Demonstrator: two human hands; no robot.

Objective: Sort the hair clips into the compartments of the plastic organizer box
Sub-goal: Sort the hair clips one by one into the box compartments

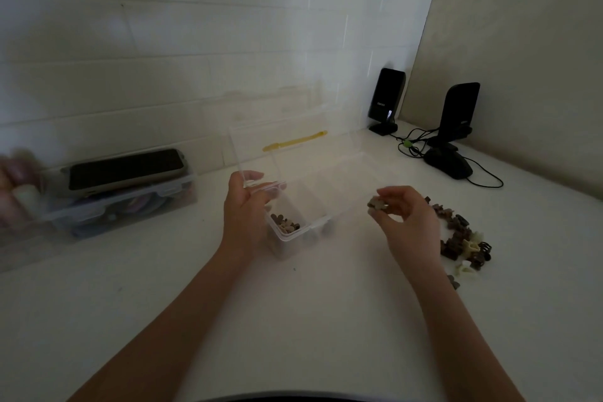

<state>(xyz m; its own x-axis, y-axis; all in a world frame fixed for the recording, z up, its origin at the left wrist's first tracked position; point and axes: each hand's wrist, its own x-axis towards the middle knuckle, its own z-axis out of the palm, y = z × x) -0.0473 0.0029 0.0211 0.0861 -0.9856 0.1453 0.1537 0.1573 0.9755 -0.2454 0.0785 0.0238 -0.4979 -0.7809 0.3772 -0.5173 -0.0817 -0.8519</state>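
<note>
A clear plastic organizer box (321, 222) stands open on the white table, its lid raised at the back. My left hand (243, 206) grips the box's left end. Several brown and cream hair clips (284, 224) lie in the leftmost compartment. My right hand (404, 215) hovers just right of the box, its fingertips pinching a small grey-brown hair clip (377, 204). A loose pile of brown, black and cream clips (460, 238) lies on the table to the right of that hand.
A second clear box (124, 202) with a phone (125, 168) on top sits at the left. Two black speakers (386, 101) (458, 114), a black mouse (448, 163) and cables stand at the back right corner. A blurred hand (14, 186) shows at the left edge.
</note>
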